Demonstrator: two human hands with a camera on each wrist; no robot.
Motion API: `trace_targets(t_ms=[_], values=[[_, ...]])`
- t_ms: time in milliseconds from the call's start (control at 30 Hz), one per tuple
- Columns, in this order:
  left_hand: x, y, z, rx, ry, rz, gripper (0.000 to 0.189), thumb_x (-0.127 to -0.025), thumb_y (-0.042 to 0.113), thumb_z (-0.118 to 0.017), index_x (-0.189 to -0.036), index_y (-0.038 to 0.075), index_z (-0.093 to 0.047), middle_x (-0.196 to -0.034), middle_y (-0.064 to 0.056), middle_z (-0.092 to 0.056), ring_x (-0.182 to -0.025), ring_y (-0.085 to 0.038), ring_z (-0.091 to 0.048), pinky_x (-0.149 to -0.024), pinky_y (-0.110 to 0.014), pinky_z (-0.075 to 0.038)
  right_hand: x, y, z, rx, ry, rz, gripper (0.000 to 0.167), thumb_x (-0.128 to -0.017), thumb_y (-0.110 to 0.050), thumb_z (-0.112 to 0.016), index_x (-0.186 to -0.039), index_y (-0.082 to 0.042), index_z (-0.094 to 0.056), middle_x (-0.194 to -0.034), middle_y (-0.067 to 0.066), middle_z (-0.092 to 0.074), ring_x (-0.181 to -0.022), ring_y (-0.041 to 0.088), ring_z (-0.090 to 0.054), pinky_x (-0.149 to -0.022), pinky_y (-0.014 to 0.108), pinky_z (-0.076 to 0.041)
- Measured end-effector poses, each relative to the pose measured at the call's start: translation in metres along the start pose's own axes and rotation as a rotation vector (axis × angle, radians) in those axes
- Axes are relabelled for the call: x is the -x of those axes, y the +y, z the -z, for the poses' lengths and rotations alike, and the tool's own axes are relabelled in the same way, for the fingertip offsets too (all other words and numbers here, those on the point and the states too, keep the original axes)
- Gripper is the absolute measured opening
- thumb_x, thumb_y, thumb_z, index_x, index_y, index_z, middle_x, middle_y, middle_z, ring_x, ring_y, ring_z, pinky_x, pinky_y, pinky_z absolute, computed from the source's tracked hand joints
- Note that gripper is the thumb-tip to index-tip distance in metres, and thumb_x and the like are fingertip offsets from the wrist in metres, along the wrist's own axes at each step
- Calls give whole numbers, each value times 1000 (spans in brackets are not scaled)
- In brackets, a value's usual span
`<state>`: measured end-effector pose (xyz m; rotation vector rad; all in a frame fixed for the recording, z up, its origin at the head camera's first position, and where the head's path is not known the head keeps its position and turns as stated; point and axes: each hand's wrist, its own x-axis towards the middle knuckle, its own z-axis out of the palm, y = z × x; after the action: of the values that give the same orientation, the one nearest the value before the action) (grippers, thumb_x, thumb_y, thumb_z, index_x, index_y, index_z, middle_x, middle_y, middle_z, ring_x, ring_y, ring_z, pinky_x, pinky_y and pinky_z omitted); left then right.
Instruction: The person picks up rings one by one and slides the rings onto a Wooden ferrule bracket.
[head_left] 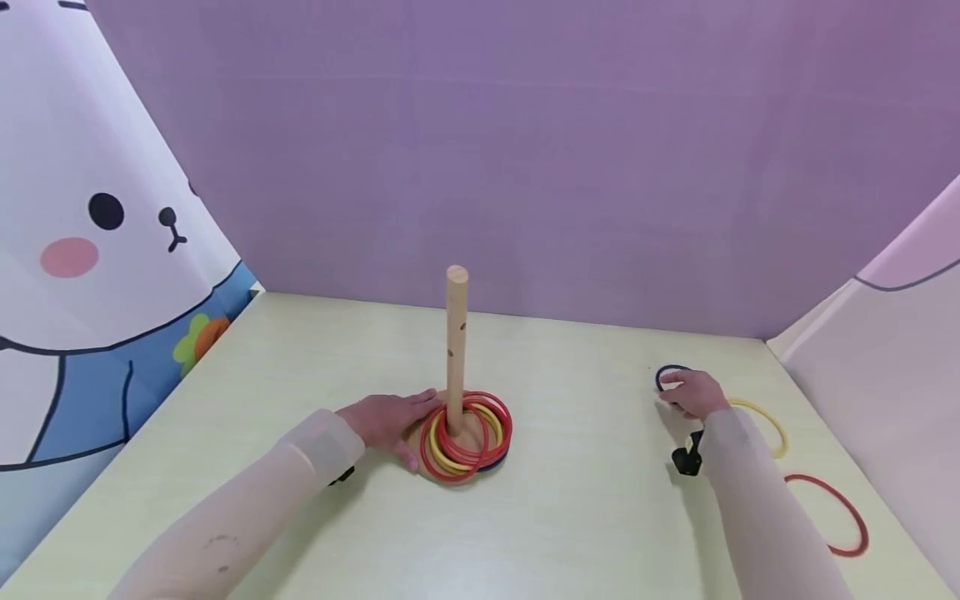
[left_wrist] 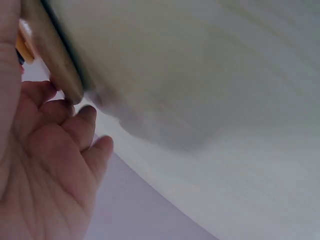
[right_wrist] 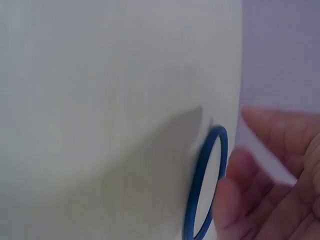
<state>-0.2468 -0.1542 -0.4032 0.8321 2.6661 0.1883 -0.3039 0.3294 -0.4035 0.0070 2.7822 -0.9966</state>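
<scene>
A wooden peg stand [head_left: 457, 350] rises from a round base [left_wrist: 60, 65] on the table, with several red, yellow and blue rings looped around the post's foot. My left hand [head_left: 386, 422] holds the base by its left edge, thumb on the near side and fingers on the far side. Over to the right, a blue ring [right_wrist: 197, 185] lies on the table. My right hand [head_left: 697, 393] hovers just over that ring, thumb and fingers apart, and the ring is not between them in the right wrist view.
A yellow ring [head_left: 780, 433] lies partly behind the right forearm, and a red ring [head_left: 864, 533] is nearer the table's right edge. A purple backdrop [head_left: 555, 167] closes off the far side. Printed cloth panels flank the table [head_left: 577, 467].
</scene>
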Motion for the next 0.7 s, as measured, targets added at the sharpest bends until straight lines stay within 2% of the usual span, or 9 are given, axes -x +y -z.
trace_targets(t_ms=[133, 233, 367, 467, 567, 633, 700], values=[[0, 0, 0, 43, -5, 5, 103, -69, 45, -82, -151, 9, -29, -155, -12, -27, -124, -37, -50, -101, -49, -42, -3, 5, 3, 8, -20, 17, 44, -88, -9, -61, -123, 17, -50, -55, -5, -53, -43, 7, -42, -47, 24, -41], [1, 0, 0, 47, -12, 19, 104, -69, 45, -81, -151, 10, -29, -156, -11, -26, -125, -36, -49, -101, -49, -41, -4, 8, 4, 96, -17, 32, 44, -87, -10, -60, -122, 16, -52, -59, -2, -55, -44, 9, -44, -48, 26, -42], [3, 1, 2, 51, -20, 40, 103, -70, 45, -81, -152, 12, -28, -156, -9, -25, -126, -36, -48, -102, -48, -40, -6, 13, 5, 192, 9, 49, 44, -86, -12, -61, -122, 13, -55, -83, 18, -66, -51, 12, -50, -52, 28, -45], [5, 0, 2, 62, -25, 47, 102, -70, 45, -81, -152, 13, -28, -157, -8, -25, -126, -36, -48, -102, -49, -40, -7, 15, 5, 208, 18, 50, 45, -85, -13, -61, -121, 12, -55, -104, 30, -63, -54, 14, -52, -54, 29, -45], [7, 0, 2, 75, -27, 53, 102, -70, 44, -81, -152, 13, -28, -157, -8, -25, -127, -35, -48, -102, -49, -40, -7, 13, 5, 208, 7, 40, 45, -85, -13, -61, -121, 12, -56, -112, 33, -58, -57, 17, -53, -56, 30, -45], [7, 0, 2, 77, -28, 56, 102, -70, 44, -81, -152, 13, -28, -157, -8, -25, -127, -35, -47, -103, -49, -40, -6, 11, 5, 222, -3, 37, 44, -85, -13, -62, -120, 12, -56, -115, 34, -56, -64, 21, -55, -60, 32, -46], [8, 0, 1, 80, -29, 53, 102, -70, 44, -81, -152, 13, -28, -157, -8, -24, -129, -35, -45, -104, -48, -39, -5, 8, 6, 269, -11, 54, 43, -84, -14, -62, -118, 12, -59, -117, 34, -57, -78, 33, -60, -70, 39, -49]])
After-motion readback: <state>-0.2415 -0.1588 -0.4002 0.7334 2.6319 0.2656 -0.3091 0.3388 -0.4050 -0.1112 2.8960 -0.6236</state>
